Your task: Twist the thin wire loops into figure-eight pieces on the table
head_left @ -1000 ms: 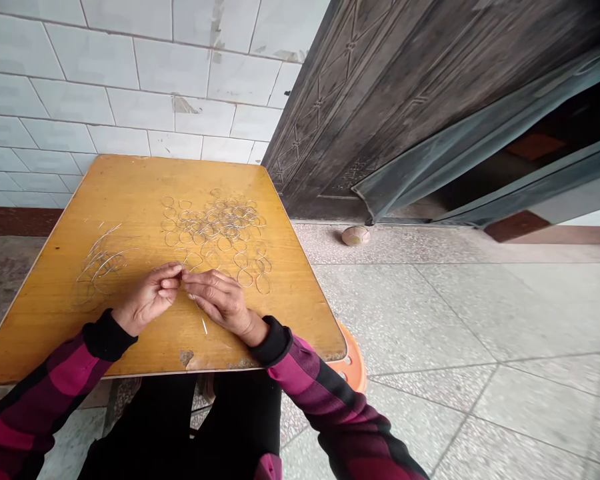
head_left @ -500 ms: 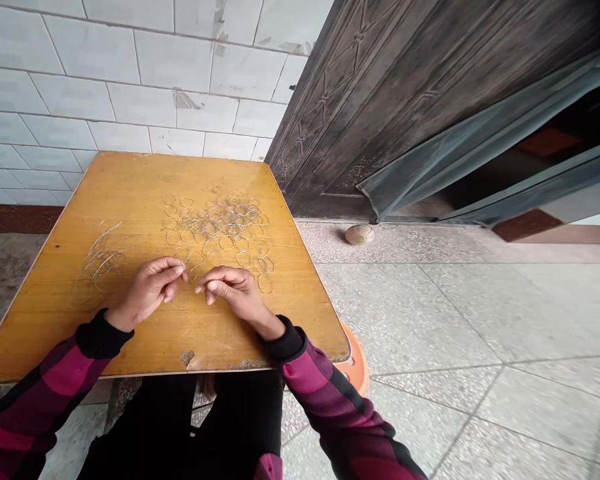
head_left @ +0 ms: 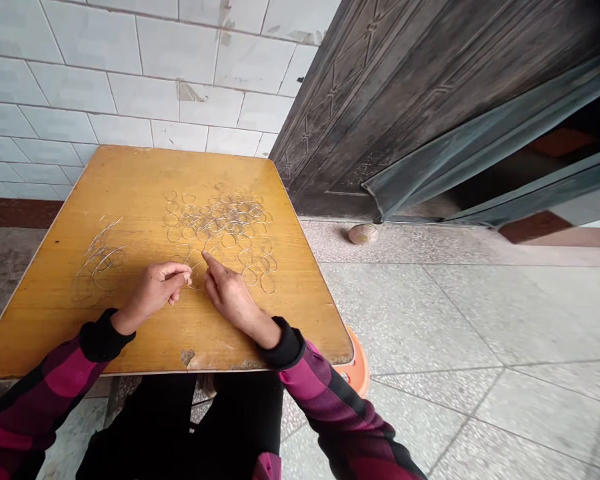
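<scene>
My left hand is over the front middle of the wooden table, thumb and index finger pinched together on a thin metal wire. My right hand is turned palm down just to the right, its index finger stretched forward to the curved wire and its thumb mostly hidden beneath. The wire spans the small gap between my hands. Past my fingers lies a spread of thin wire rings, many overlapping. Left of my left hand is a loose bunch of wire pieces, some straight and some curved.
An orange stool shows under the table's right corner. A white tiled wall stands behind the table. To the right are a dark carved door, a hanging grey curtain and a roundish object on the floor.
My right hand has rolled palm down, and its index finger has swung forward over the wire. My left hand has shifted slightly right, still pinched. The view has tilted a little.
</scene>
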Demonstrator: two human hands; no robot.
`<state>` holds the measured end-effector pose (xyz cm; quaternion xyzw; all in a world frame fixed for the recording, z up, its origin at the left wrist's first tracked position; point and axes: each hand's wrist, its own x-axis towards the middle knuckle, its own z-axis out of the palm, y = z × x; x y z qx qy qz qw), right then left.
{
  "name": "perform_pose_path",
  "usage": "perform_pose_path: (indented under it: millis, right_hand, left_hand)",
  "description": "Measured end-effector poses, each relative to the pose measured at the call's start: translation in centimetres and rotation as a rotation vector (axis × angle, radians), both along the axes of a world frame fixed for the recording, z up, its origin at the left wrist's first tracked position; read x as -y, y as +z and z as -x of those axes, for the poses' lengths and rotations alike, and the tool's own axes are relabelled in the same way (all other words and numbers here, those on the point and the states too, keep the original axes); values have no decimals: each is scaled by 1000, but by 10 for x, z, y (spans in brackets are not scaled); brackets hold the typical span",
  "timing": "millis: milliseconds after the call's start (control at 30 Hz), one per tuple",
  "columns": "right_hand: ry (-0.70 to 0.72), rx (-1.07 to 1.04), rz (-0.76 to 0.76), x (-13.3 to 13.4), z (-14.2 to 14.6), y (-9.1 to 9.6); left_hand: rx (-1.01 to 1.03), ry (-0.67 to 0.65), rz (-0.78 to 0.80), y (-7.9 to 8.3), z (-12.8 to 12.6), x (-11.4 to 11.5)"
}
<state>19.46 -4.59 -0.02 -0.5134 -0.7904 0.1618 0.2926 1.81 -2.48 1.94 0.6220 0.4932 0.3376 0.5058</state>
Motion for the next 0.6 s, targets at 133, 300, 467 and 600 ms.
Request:
perform_pose_path:
  millis: [133, 300, 467, 600]
  right_hand:
    - [-28, 372, 86, 0, 4, 2]
    - [-25, 601, 125, 5, 10, 13]
    - [-25, 680, 146, 8, 16, 19]
    - [-22, 705, 153, 10, 20, 21]
  left_hand:
    - [-31, 1, -10, -4, 0, -1]
    - [-62, -20, -35, -8, 1, -2]
    - [-93, -57, -72, -8, 2, -2]
    - [-133, -93, -157, -10, 2, 0]
